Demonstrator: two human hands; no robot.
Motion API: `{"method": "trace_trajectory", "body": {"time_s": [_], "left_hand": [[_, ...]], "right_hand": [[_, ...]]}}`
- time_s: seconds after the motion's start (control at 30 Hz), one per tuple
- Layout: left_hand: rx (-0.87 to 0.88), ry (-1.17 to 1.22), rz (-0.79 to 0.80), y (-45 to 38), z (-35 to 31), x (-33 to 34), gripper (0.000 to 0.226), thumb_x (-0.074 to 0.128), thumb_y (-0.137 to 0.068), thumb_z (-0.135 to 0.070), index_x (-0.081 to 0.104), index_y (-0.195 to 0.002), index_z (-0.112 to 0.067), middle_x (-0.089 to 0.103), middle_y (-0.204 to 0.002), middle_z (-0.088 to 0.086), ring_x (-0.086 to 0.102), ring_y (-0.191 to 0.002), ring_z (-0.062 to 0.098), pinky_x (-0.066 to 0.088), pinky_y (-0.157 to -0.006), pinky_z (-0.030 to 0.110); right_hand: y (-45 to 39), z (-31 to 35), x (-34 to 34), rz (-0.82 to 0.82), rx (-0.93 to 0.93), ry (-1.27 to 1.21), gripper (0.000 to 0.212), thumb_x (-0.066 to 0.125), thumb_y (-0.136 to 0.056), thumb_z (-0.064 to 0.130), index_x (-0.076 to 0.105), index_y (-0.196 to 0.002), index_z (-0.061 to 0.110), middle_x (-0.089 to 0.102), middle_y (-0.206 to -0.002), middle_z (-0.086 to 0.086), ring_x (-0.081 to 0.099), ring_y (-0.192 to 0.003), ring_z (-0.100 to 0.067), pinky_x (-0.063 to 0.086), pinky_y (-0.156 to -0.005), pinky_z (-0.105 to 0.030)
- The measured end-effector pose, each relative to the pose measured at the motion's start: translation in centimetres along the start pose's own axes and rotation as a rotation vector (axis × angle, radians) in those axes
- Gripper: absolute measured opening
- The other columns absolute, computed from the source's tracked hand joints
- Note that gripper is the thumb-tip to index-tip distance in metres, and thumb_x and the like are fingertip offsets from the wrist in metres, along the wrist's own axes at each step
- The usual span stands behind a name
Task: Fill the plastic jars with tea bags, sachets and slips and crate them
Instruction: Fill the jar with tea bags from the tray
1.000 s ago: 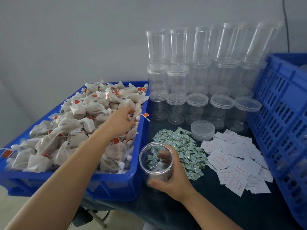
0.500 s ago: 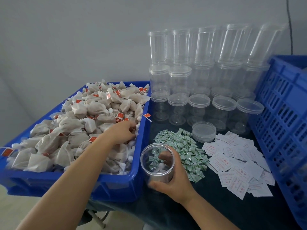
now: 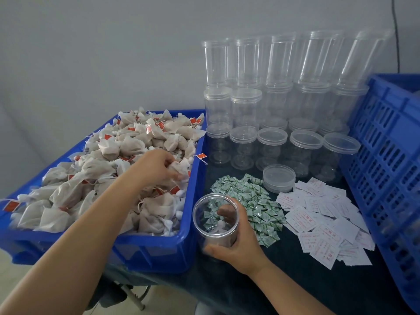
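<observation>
A blue tray on the left is heaped with beige tea bags with red tags. My left hand reaches into the heap and pinches a tea bag near the tray's right wall. My right hand grips an open clear plastic jar standing on the dark table just right of the tray. Green sachets lie in a pile beyond the jar. White paper slips spread out to their right. A blue crate stands at the right edge.
Several empty clear jars, some lidded, are stacked in rows against the grey wall behind the sachets. A loose clear lid lies between the jars and the slips. The table's front edge runs just below my right wrist.
My left hand has drawn back from the middle of the heap toward the tray's right wall and closed its fingers on a tea bag. My right hand keeps holding the jar in place.
</observation>
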State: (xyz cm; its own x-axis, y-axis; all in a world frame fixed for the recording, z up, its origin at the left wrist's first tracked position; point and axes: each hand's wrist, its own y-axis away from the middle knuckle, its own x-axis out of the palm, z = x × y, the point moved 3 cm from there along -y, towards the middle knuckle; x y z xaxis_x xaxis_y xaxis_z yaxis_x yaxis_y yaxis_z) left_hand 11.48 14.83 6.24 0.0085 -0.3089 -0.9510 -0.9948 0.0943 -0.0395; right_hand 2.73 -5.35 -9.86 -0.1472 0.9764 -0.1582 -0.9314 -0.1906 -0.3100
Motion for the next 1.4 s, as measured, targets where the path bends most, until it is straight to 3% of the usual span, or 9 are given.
{"method": "trace_trajectory", "body": {"time_s": [0.2,0.43,0.57,0.7,0.83,1.0,1.13,1.2,1.4], "left_hand": [[0.038,0.058,-0.12,0.9,0.0,-3.7,0.027,0.08,-0.072,-0.032,0.057,-0.072,-0.018,0.056,-0.08,-0.004,0.053,-0.078,0.017,0.039,-0.066,0.027],[0.101,0.183,-0.223,3.0,-2.4,-6.3,0.023,0.076,-0.076,-0.033,0.061,-0.081,-0.016,0.06,-0.077,-0.002,0.054,-0.072,0.015,0.039,-0.06,0.023],[0.17,0.338,-0.19,4.6,-5.0,-6.1,0.025,0.074,-0.078,-0.031,0.063,-0.094,-0.015,0.07,-0.093,0.0,0.066,-0.087,0.017,0.053,-0.08,0.032],[0.227,0.476,-0.083,5.7,-6.8,-4.7,0.021,0.073,-0.079,-0.027,0.064,-0.094,-0.015,0.072,-0.089,-0.002,0.068,-0.081,0.009,0.055,-0.067,0.016],[0.29,0.549,0.043,6.3,-7.5,-3.0,0.009,0.069,-0.083,-0.018,0.065,-0.09,-0.022,0.071,-0.087,-0.006,0.068,-0.081,0.006,0.053,-0.065,0.013],[0.33,0.406,0.081,6.6,-7.4,-0.9,0.013,0.066,-0.084,-0.017,0.063,-0.084,-0.029,0.066,-0.083,-0.011,0.064,-0.08,0.008,0.055,-0.077,0.027],[0.374,0.229,0.097,6.8,-7.3,0.2,0.015,0.065,-0.082,-0.022,0.057,-0.075,-0.032,0.062,-0.076,-0.01,0.059,-0.073,0.006,0.049,-0.068,0.019],[0.432,0.118,0.067,7.1,-7.4,0.6,0.023,0.065,-0.082,-0.023,0.049,-0.068,-0.032,0.057,-0.07,-0.008,0.054,-0.067,0.006,0.042,-0.062,0.015],[0.491,-0.073,0.062,7.7,-7.9,2.0,0.015,0.06,-0.087,-0.024,0.055,-0.078,-0.013,0.06,-0.075,0.0,0.054,-0.072,0.014,0.046,-0.069,0.031]], "right_hand": [[0.0,0.0,0.0,0.006,0.008,-0.007,0.103,0.093,-0.059,0.038,0.031,-0.136,0.066,0.049,-0.128,0.026,0.049,-0.13,-0.006,0.042,-0.097,-0.01],[-0.1,-0.1,0.0,0.008,0.013,-0.012,0.103,0.092,-0.058,0.039,0.031,-0.135,0.067,0.05,-0.129,0.028,0.049,-0.13,-0.004,0.043,-0.097,-0.01],[0.0,-0.2,0.0,0.006,0.009,-0.01,0.103,0.093,-0.058,0.04,0.03,-0.136,0.067,0.049,-0.129,0.026,0.049,-0.13,-0.004,0.042,-0.098,-0.009],[0.1,-0.1,0.0,0.003,-0.003,-0.011,0.102,0.092,-0.059,0.041,0.029,-0.135,0.069,0.049,-0.129,0.027,0.049,-0.131,-0.005,0.041,-0.099,-0.011],[0.0,0.0,0.0,-0.002,-0.009,-0.019,0.1,0.092,-0.059,0.037,0.033,-0.136,0.064,0.05,-0.128,0.026,0.049,-0.13,-0.007,0.042,-0.099,-0.013],[0.0,0.3,-0.1,-0.011,-0.004,-0.012,0.09,0.092,-0.059,0.038,0.041,-0.131,0.058,0.053,-0.128,0.028,0.052,-0.125,-0.002,0.045,-0.096,-0.012],[-0.1,0.4,0.0,0.001,-0.005,-0.054,0.103,0.094,-0.061,0.031,0.033,-0.14,0.057,0.051,-0.144,0.006,0.051,-0.134,-0.018,0.046,-0.109,-0.044],[0.0,0.4,0.0,0.008,-0.004,-0.046,0.104,0.093,-0.061,0.036,0.032,-0.142,0.053,0.05,-0.145,0.004,0.051,-0.134,-0.019,0.045,-0.109,-0.05],[-0.1,0.5,-0.1,-0.002,-0.03,-0.051,0.099,0.092,-0.062,0.036,0.033,-0.136,0.064,0.052,-0.14,0.017,0.053,-0.132,-0.014,0.049,-0.105,-0.035]]}}
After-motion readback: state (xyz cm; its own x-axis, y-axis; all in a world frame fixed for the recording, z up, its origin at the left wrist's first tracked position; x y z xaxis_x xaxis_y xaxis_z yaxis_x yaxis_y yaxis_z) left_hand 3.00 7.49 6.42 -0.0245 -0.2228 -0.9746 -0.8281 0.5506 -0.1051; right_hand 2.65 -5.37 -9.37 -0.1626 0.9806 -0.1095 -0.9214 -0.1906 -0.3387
